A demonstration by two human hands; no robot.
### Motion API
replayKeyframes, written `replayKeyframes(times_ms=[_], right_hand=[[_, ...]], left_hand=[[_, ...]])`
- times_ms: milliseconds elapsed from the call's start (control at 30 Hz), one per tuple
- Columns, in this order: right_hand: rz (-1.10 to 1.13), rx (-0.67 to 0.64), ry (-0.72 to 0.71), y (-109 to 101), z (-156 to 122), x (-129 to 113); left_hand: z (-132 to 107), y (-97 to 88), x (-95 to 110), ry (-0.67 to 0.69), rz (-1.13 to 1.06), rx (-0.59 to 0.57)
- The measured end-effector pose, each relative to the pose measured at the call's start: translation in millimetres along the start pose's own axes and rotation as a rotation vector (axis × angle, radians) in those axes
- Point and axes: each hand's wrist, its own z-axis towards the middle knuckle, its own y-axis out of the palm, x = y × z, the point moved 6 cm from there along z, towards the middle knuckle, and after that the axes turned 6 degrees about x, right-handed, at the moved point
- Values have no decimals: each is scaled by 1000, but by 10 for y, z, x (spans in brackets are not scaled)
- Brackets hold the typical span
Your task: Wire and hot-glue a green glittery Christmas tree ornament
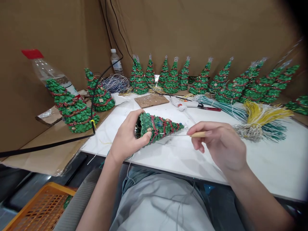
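left hand (pixel 127 136) holds tree (pixel 160 128) near table (pixel 271 170) edge; front right open

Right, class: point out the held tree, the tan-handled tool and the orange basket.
Held tree (pixel 160 126), head view: mid-body.
Tan-handled tool (pixel 198 134), head view: the handle.
Orange basket (pixel 45 205), head view: latticed part.

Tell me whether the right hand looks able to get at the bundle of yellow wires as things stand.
Probably yes: the yellow wires lie close beyond the right hand, and nothing seems to block the way. It holds a wooden-handled tool, though, which may need setting down first.
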Motion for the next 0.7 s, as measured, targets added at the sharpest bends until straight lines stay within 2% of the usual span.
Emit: replayKeyframes(times_ms=[100, 333, 533, 700], right_hand=[[42, 16, -50, -19, -9, -30], [60, -44, -4, 75, -87, 113], [4, 99, -165, 5, -230, 89], [-6, 150, -176, 0, -298, 123]], left_hand=[[-4, 2, -2, 2, -5, 1], [-8, -4, 4, -13, 4, -6], [-37, -12, -5, -5, -5, -24], [-117, -54, 99, -36, 25, 84]])
